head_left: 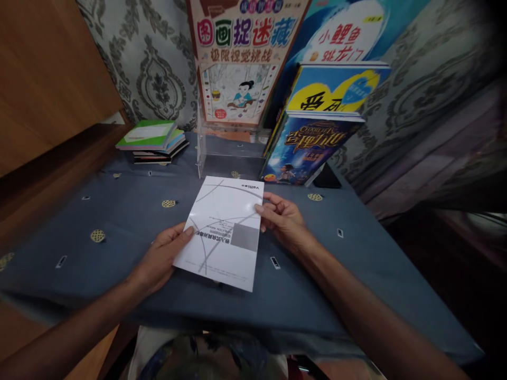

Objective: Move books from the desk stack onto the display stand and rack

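A white instruction booklet (222, 211) with grey curved lines and a grey square is held above the table, its print upside down to me. My left hand (168, 250) grips its left edge, thumb on the cover and fingers underneath. On the opposite edge, my right hand (283, 219) pinches the booklet near its upper right, thumb on top. Just beyond it stands a clear acrylic book stand (233, 158), whose front compartment shows no book. Behind that compartment a large picture book (241, 63) stands upright.
Right of the stand, a dark blue book (304, 150) and a yellow-and-blue book (336, 89) stand in front of a larger teal book (317, 31). A small book stack with a green top (146, 134) lies at the back left. Patterned curtains (158, 68) hang behind the blue tablecloth (130, 211).
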A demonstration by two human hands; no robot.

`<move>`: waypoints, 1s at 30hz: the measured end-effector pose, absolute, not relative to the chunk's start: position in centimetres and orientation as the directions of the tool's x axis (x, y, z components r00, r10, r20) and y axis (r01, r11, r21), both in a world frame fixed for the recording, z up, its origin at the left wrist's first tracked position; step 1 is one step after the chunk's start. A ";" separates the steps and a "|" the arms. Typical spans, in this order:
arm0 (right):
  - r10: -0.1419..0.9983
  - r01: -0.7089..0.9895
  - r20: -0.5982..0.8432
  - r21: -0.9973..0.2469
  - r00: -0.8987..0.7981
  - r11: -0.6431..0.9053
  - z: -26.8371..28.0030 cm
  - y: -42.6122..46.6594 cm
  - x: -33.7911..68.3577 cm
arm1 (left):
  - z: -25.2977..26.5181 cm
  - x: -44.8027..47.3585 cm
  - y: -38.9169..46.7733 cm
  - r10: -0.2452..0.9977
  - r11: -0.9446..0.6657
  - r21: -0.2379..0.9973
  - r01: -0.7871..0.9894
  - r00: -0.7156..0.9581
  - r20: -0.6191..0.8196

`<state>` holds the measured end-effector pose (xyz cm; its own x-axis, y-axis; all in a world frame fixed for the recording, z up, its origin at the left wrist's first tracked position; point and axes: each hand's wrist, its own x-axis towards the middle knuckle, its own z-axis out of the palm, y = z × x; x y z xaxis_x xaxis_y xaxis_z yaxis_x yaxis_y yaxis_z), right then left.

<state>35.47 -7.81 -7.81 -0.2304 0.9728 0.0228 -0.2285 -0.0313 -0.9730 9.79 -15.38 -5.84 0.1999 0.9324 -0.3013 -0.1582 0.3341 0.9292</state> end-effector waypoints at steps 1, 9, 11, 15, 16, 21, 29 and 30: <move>0.977 -0.217 0.029 -0.976 -0.212 -0.018 -7.9 -7.7 35.5 | -6.0 9.7 -15.3 0.935 0.318 0.939 -0.133 0.211 -0.286; 0.971 0.303 0.238 -0.923 -0.041 0.239 -9.6 -7.7 36.0 | -5.6 7.0 -14.4 0.960 -0.130 0.550 0.825 0.243 -0.137; 0.947 0.490 0.304 -0.813 -0.106 0.316 -9.5 -8.2 35.8 | -5.3 7.2 -14.2 0.961 -0.262 0.241 0.935 0.276 -0.026; 0.879 0.688 0.387 -0.558 -0.278 0.463 -9.6 -8.8 35.1 | -5.7 10.1 -13.2 0.852 -0.524 0.087 0.847 0.518 0.078; 0.865 0.707 0.397 -0.514 -0.306 0.486 -9.8 -8.9 35.0 | -6.2 11.1 -12.7 0.803 -0.596 0.102 0.797 0.586 0.110; 0.871 0.731 0.387 -0.493 -0.302 0.472 -10.7 -8.7 35.0 | -8.8 15.6 -8.9 0.655 -0.752 0.196 0.629 0.748 0.111; 0.886 0.803 0.336 -0.400 -0.321 0.442 -10.2 -8.9 35.3 | -9.4 17.1 -5.8 0.653 -0.754 0.192 0.629 0.749 0.109; 0.882 0.818 0.319 -0.356 -0.347 0.451 -10.0 -8.9 35.3 | -9.4 16.9 -5.8 0.660 -0.748 0.186 0.637 0.743 0.112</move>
<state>35.31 -8.95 -10.01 -0.3473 0.8817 0.3193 0.8184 0.4512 -0.3559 16.94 -5.76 -9.39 0.7428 0.6601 0.1119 0.6369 -0.7482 0.1860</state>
